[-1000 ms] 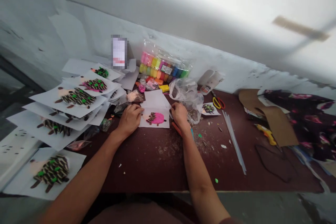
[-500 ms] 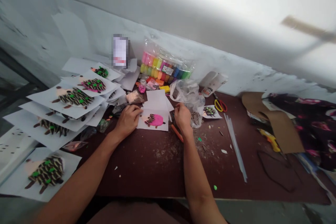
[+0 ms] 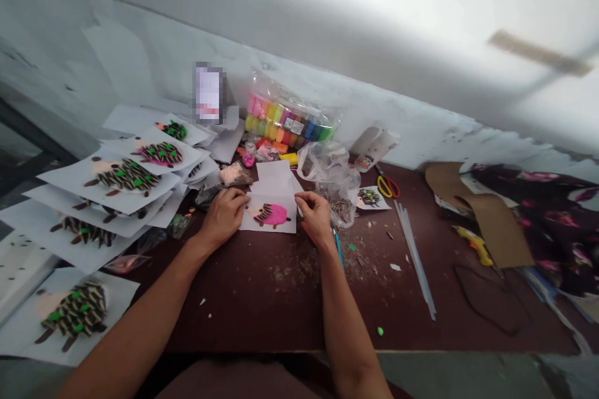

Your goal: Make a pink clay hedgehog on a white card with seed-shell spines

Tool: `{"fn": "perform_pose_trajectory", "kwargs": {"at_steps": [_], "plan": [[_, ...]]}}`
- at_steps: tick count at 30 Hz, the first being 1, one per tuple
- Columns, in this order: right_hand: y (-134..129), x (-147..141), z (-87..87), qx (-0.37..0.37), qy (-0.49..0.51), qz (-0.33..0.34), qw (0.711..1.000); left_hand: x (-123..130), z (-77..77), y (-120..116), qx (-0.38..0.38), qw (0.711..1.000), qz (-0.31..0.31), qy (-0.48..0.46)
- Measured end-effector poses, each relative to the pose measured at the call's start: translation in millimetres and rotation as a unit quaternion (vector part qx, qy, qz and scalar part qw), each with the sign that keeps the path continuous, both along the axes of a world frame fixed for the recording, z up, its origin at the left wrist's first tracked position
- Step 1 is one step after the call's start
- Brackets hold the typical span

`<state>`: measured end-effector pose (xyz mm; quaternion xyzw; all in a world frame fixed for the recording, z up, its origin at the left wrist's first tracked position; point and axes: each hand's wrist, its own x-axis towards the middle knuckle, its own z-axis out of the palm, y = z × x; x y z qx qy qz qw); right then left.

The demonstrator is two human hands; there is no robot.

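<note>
A white sheet of paper (image 3: pixel 253 227) lies on the table in front of me. On it is a pink hedgehog figure (image 3: pixel 275 213), with several dark striped quills, apparently seed shells, behind its pale head. My left hand (image 3: pixel 223 215) grips the sheet's upper left edge between thumb and fingers. Thumb and index finger of my right hand (image 3: pixel 314 215) are pinched together at the sheet's right edge; whatever is between them is too small to make out. Beneath the right wrist, an orange-handled tool (image 3: pixel 309 232) and a teal handle (image 3: pixel 338 249) are partly hidden.
Stacked sheets with finished hedgehogs (image 3: pixel 126 177) cover the left side. Behind are a bag of coloured clay tubs (image 3: pixel 290 121) and a clear plastic bag (image 3: pixel 332 174). Scissors (image 3: pixel 388 187), glue sticks (image 3: pixel 416 262) and a yellow glue gun (image 3: pixel 475 244) lie right.
My right hand has moved left, from beside the plastic bag to the sheet's right edge, with its fingers pinched. A teal handle now shows by the wrist. My left hand stays on the sheet.
</note>
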<state>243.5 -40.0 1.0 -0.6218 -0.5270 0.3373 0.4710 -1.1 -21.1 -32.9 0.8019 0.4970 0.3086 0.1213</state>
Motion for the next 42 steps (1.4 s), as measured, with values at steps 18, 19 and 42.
{"fn": "perform_pose_trajectory", "kwargs": {"at_steps": [18,19,42], "plan": [[-7.8,-13.4,0.8,0.008,-0.018,0.043,0.999,11.3,31.1,12.0,-0.015,0.999,-0.01,-0.03],[-8.1,-14.7,1.3,0.006,-0.035,0.045,0.998,12.8,30.6,16.2,-0.016,0.999,-0.005,-0.033],[-9.4,13.1,18.3,-0.14,-0.386,-0.085,0.908,9.8,-5.7,26.0,0.014,0.999,-0.006,-0.05]]}}
